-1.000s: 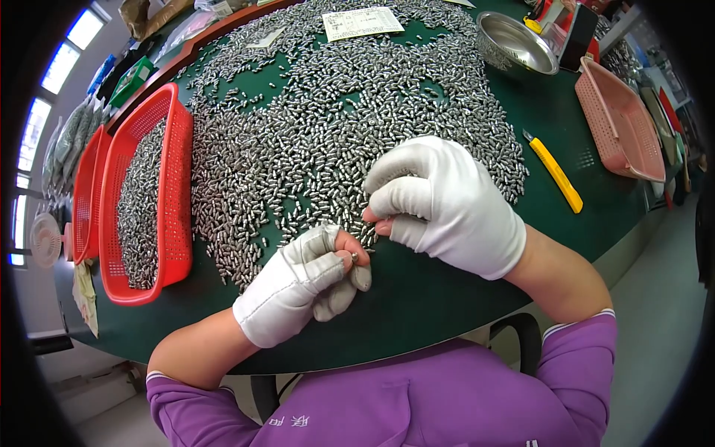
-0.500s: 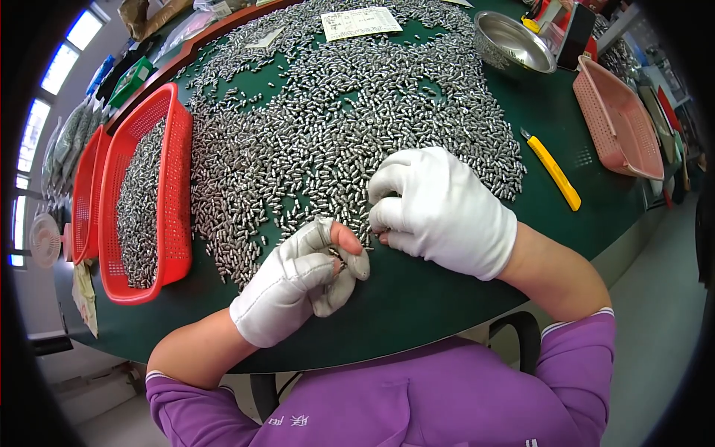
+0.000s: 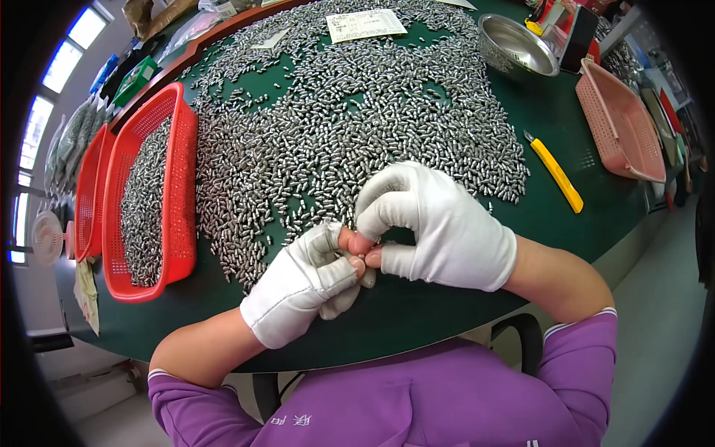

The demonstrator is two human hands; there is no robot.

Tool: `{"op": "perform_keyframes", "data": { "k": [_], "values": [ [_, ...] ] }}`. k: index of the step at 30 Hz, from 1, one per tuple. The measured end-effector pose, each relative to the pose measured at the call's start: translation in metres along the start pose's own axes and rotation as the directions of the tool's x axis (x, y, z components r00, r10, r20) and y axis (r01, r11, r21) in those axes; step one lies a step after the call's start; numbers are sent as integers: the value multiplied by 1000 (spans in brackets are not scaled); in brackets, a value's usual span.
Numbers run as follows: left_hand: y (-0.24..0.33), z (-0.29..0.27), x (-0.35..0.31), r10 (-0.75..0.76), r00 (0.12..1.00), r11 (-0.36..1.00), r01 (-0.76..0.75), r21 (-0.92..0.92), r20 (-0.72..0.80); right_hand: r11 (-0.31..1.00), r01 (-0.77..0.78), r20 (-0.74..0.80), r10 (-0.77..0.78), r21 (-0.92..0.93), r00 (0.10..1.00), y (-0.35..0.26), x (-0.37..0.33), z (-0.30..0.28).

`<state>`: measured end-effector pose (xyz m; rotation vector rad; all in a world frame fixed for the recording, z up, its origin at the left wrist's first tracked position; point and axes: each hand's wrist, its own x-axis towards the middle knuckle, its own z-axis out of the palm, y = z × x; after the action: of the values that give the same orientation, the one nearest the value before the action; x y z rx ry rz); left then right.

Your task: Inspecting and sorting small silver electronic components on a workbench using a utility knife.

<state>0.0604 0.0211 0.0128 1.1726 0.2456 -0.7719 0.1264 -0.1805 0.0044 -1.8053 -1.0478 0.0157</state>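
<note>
Over the near edge of a wide spread of small silvery metal parts (image 3: 387, 119), my two hands meet fingertip to fingertip. White gloves cover both, with the thumb and forefinger tips bare. My left hand (image 3: 305, 287) is closed in a pinch, its other fingers curled underneath. My right hand (image 3: 439, 227) pinches at the same spot with thumb and forefinger. Whatever sits between the fingertips is tiny and almost wholly hidden. The nearest loose metal parts lie just beyond my left hand on the green tabletop (image 3: 417, 320).
Left stands a red perforated basket (image 3: 186, 208) part-filled with the same parts, beside another red basket (image 3: 88, 201). Right lie a yellow utility knife (image 3: 557, 175) and a pink basket (image 3: 607, 123). A steel bowl (image 3: 521, 48) and a paper slip (image 3: 365, 24) are at the back.
My right hand has moved left and down from the edge of the metal parts, and its fingertips now meet those of my left hand. My left hand has shifted slightly right, still pinched.
</note>
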Motion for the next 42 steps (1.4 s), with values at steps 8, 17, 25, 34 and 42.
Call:
{"op": "perform_keyframes", "data": {
  "k": [8,17,25,34,42],
  "values": [
    [0,-2,0,26,999,1000,-26,-3,33,969,11,-103,-38,-246,994,8,5,-13],
    [-4,-7,1,138,981,990,-136,-30,134,908,147,64,-132,-392,989,16,3,-9],
    [-3,-11,1,93,986,994,-85,-64,140,862,182,107,-149,-473,983,16,1,0],
    [5,1,-1,-19,999,999,16,47,44,938,283,1,-289,-200,957,9,10,0],
    [2,-4,1,12,997,1000,-13,2,71,940,197,-92,-230,-277,969,11,8,-8]
  ]
}}
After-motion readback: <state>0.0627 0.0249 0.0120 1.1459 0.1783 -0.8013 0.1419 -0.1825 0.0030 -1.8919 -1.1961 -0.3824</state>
